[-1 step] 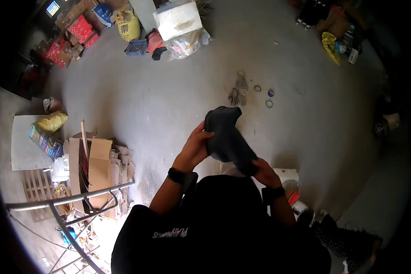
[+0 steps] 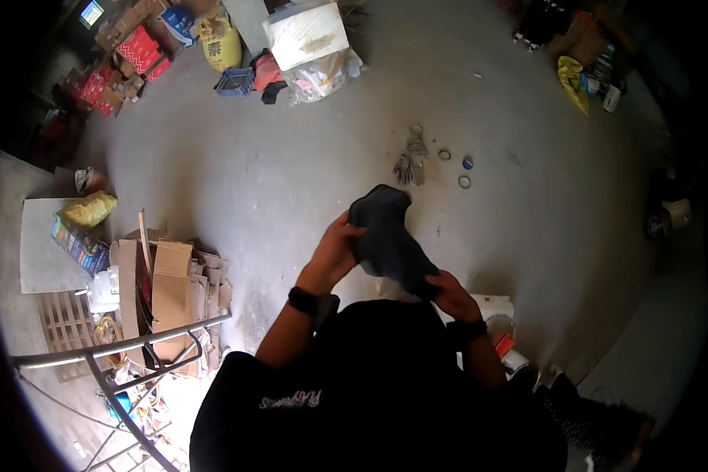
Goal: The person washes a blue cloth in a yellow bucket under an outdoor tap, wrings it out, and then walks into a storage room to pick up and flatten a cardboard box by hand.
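A dark blue-grey, soft-looking piece of cloth (image 2: 389, 240) is held up in front of my chest, over the floor. My left hand (image 2: 334, 250) grips its left edge, thumb on top and the other fingers mostly hidden behind. At the lower right end, my right hand (image 2: 455, 297) is closed on the same cloth. The upper part is broad and rounded, and it narrows down toward my right hand. Whether it is a garment or a plain cloth I cannot tell.
Beyond the cloth, work gloves (image 2: 409, 164) and several small rings, one a blue roll (image 2: 467, 163), lie on the grey floor. Flattened cardboard (image 2: 171, 275) and a metal rail (image 2: 134, 341) are at left. A white-topped pile (image 2: 307, 35) stands far ahead; a white bucket-like thing (image 2: 494, 308) is near my right.
The cloth has shifted slightly left and its upper right corner no longer sticks out as far. My right hand has moved a little left and up, still gripping it.
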The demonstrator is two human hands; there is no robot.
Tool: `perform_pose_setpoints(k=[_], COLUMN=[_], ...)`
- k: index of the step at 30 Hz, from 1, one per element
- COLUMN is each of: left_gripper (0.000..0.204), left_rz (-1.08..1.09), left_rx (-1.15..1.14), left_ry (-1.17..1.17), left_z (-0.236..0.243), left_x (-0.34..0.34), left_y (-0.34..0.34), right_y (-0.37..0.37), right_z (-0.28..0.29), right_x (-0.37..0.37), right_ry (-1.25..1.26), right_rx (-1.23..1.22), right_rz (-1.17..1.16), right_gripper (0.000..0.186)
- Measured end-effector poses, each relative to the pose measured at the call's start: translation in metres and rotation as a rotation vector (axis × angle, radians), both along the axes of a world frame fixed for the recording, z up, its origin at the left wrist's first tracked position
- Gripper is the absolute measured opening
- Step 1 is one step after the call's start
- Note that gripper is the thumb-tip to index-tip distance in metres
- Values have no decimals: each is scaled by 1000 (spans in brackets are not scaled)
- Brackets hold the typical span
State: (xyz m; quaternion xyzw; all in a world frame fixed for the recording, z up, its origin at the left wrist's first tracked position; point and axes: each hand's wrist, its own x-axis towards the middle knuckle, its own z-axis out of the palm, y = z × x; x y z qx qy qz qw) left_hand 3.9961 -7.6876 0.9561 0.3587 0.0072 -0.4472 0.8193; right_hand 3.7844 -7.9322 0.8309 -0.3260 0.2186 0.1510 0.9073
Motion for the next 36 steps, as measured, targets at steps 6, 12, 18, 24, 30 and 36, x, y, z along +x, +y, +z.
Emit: perform_pose_setpoints(k=[6,12,18,24,30,36], left_gripper=[55,61,70,71,60,38], left_rz=[219,147,-219,-80,-305,-198], left_rx=[-259,-180,-170,60,-269,196], left_ry=[-25,169,85,-32,293,-15], left_z=[45,16,-32,78,42,-41], left_x=[183,321,472,656,833,1007], left_y=[-78,-171,-299,-389,-539,-673], right_y=[-129,-219,-312,-408,-501,-656], right_z=[102,172,104,174,128,127], right_x=[219,427,618,734,844,1004], right_ry=[-286,-89,31,-208,-267,-128], right_rx=[145,97,130,4,132,-153], right_rz=[41,-135,-371,-411,-383,-355], right_gripper=[66,57,45,63,70,56])
